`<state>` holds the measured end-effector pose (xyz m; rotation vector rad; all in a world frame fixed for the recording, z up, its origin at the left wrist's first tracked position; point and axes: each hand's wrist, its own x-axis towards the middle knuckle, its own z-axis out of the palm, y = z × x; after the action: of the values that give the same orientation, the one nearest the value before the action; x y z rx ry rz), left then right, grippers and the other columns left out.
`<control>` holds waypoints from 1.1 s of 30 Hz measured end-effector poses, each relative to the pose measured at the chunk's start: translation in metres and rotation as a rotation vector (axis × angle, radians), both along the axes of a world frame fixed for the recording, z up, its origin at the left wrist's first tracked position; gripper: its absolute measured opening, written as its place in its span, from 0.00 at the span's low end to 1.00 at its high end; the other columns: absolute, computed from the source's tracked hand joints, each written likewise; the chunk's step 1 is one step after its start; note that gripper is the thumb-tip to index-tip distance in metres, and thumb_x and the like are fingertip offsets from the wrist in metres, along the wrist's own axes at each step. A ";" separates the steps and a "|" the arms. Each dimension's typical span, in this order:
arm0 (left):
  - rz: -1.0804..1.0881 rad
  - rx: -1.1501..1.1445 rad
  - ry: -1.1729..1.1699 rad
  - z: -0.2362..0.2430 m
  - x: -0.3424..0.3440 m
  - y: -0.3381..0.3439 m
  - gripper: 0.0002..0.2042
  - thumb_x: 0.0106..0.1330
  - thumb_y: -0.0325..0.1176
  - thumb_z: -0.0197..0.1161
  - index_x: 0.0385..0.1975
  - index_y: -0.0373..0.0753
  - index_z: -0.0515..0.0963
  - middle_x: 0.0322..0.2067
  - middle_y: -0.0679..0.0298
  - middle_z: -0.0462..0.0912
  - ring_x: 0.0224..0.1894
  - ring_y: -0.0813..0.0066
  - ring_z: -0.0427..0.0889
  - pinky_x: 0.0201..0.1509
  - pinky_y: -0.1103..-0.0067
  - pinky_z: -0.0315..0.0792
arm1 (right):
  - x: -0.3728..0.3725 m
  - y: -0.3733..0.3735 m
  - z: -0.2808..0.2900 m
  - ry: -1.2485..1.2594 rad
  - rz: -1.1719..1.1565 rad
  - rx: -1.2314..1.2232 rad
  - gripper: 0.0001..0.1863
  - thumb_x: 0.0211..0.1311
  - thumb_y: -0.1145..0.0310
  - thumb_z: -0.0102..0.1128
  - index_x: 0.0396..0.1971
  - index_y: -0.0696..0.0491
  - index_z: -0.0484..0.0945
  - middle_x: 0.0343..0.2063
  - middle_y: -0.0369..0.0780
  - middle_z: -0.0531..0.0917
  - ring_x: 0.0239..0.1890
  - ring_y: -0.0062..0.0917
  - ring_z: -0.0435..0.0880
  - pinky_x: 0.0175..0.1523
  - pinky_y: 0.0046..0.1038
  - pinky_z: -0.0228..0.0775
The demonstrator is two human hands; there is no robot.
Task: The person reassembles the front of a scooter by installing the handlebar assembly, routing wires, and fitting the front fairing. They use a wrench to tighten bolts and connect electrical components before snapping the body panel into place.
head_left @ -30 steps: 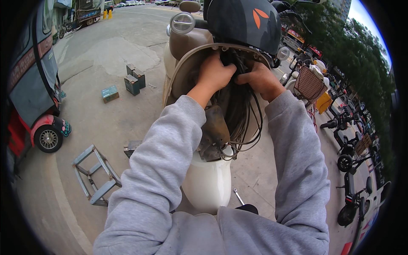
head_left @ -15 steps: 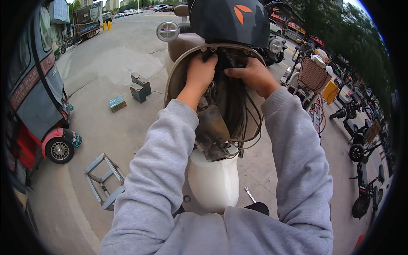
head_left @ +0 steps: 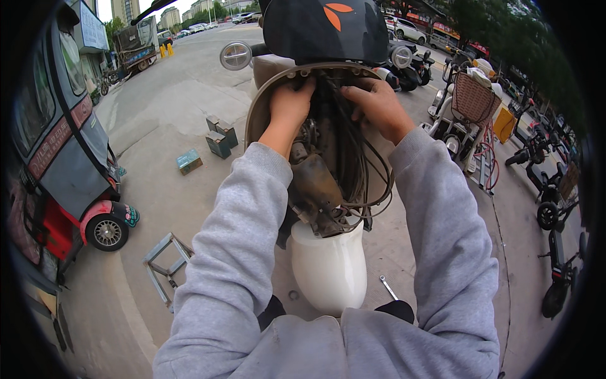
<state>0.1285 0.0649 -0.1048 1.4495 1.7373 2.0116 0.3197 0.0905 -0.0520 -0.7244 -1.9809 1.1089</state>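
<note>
Far left of the frame: one three-wheeler, grey cover, red lower body, spoked wheel. Lower left: one metal frame, open, on the pavement, partly behind a grey sleeve. Left of centre, upper half: one teal box, with a cluster of dark boxes just beside it. Upper centre: one round clear lamp, then the tan shell of a scooter front, open toward me. Left hand: inside the shell's left part, thumb raised near the upper rim; fingertips hidden, so I cannot tell whether it grips. Centre: one rust-stained housing; below it, one white fender; above the shell, one black panel with an orange leaf-shaped mark. Dark cables: looped down the shell's right half. Right hand: beside the upper cables, fingers bent, thumb pointing left; I cannot tell whether it holds any. Lower right of centre: one wrench, on the pavement. Upper right: one brown woven basket on a parked vehicle. Right edge: one black kick scooter, upright.
</note>
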 end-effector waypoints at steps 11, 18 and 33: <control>-0.262 -0.043 -0.322 0.004 0.000 -0.017 0.22 0.62 0.40 0.67 0.51 0.33 0.75 0.46 0.62 0.80 0.47 0.70 0.77 0.51 0.74 0.70 | 0.117 -0.004 -0.107 0.642 -0.141 0.031 0.11 0.66 0.69 0.54 0.43 0.58 0.79 0.29 0.34 0.79 0.23 0.10 0.71 0.23 0.14 0.62; -0.222 0.022 -0.262 0.007 0.004 -0.021 0.21 0.62 0.37 0.68 0.50 0.32 0.75 0.45 0.61 0.80 0.47 0.70 0.78 0.53 0.74 0.71 | 0.240 0.054 -0.364 0.280 -0.735 -0.705 0.12 0.63 0.67 0.51 0.42 0.57 0.78 0.26 0.36 0.78 0.21 0.17 0.70 0.21 0.22 0.63; -0.087 -0.278 -0.054 0.059 -0.130 -0.008 0.19 0.72 0.39 0.53 0.57 0.33 0.71 0.55 0.60 0.76 0.56 0.66 0.75 0.63 0.71 0.66 | 0.373 -0.063 -0.706 -1.195 -0.618 -0.551 0.13 0.61 0.69 0.53 0.43 0.54 0.80 0.46 0.47 0.81 0.48 0.39 0.82 0.49 0.40 0.76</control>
<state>-0.0013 0.0573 -0.0455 1.3429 1.8116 1.6712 0.6923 0.0274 -0.7575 -2.5376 -1.9760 0.8651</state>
